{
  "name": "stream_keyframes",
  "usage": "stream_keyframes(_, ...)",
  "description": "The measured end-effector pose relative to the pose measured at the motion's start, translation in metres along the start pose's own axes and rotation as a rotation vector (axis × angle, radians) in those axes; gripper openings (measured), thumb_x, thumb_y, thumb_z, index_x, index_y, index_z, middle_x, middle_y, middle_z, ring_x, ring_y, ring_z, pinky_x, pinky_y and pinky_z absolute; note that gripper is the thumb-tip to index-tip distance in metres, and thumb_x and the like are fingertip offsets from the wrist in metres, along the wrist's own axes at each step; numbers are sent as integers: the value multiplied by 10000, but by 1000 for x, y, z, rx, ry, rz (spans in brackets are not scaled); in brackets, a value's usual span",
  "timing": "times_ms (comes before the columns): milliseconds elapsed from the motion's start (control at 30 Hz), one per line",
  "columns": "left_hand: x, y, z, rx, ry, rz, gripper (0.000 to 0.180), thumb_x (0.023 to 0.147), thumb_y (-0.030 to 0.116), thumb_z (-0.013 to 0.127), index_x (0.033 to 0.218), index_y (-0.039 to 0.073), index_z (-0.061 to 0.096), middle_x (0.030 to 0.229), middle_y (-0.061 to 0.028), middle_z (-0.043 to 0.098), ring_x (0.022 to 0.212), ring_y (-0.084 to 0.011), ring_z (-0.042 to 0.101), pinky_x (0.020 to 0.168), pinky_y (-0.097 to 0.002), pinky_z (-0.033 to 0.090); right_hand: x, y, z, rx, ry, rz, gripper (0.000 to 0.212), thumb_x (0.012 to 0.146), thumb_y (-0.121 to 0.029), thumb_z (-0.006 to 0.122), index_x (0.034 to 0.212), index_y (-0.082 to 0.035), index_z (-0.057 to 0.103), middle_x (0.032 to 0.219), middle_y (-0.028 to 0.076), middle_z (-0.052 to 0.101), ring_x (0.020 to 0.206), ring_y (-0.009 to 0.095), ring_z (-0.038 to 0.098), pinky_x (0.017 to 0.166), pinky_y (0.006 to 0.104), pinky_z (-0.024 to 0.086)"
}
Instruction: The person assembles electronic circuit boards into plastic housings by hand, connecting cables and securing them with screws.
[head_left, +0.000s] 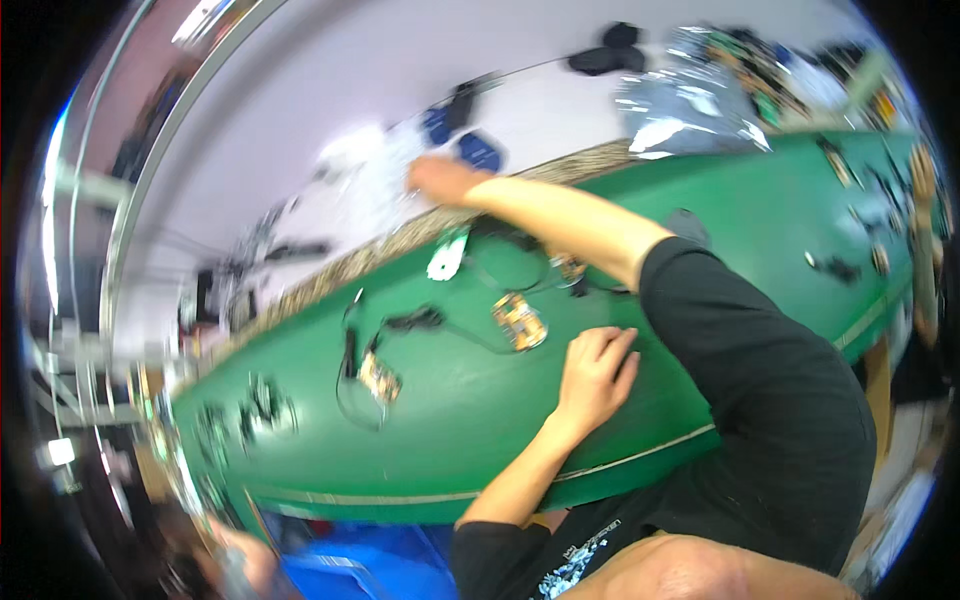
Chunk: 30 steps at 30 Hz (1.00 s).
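Observation:
My left hand (597, 375) rests on the green table mat (450, 440), its fingers stretched out and holding nothing. Just beyond its fingertips lies a small orange-brown circuit board (520, 322) with a black cable. My right hand (447, 181), blurred by motion, reaches across to the ledge behind the table. Its fingers are closed at the edge of a crinkled translucent plastic bag (385, 180). Below my right forearm are a white oval part (447, 257) and another board (568, 268), partly hidden. A third circuit board (379, 378) with a dark cable lies to the left.
Dark blue pieces (480, 150) and a black item (608, 52) lie on the ledge. A shiny silver bag (695, 110) stands at the back right. Small parts (835, 268) lie far right, near another person's arm (925, 240). A blue bin (370, 560) is below the front edge.

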<state>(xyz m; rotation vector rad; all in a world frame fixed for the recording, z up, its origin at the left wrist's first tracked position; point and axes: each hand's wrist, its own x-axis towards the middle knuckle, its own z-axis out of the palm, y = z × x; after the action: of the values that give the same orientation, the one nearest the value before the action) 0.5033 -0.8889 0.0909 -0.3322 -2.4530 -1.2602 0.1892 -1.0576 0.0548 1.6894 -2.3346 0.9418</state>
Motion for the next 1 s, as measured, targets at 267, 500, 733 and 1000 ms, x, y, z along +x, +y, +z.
stream_keyframes(267, -7, -10, -4, 98, -14, -47, 267, 814, 61, 766, 1059, -13, 692, 1073, -149, 657, 978, -336, 604, 867, -418, 465, -6, -37, -55, 66, -56, 163, 163, 811, -22, 595, 926, 12, 706, 1023, 225, 696, 1005, 403, 682, 828, 492, 558)
stream_keyframes(500, -1, 3, 14, 204, -86, 59, 374, 754, 119, 761, 1105, 28, 674, 1099, -146, 652, 1000, -368, 579, 867, -457, 425, -25, -15, -18, -297, -98, 157, 610, 819, -283, 703, 1413, -319, 565, 1464, 56, 526, 1343, 302, 489, 1007, 554, 403)
stream_keyframes(733, -11, -12, 12, 43, -38, -131, 493, 761, 181, 812, 1192, 0, 657, 1276, -185, 635, 1210, -430, 543, 990, -496, 400, 10, -36, -3, -345, 65, 109, 150, 850, -176, 674, 930, -137, 795, 941, 56, 774, 916, 240, 735, 832, 419, 521)
stream_keyframes(1000, -10, -7, 1, 15, -35, -93, 525, 774, 194, 811, 1235, 7, 642, 1284, -195, 628, 1235, -419, 536, 1050, -515, 373, -2, -59, -28, -473, 14, -50, 136, 867, -162, 620, 867, -164, 756, 882, 26, 749, 894, 217, 720, 977, 447, 405)
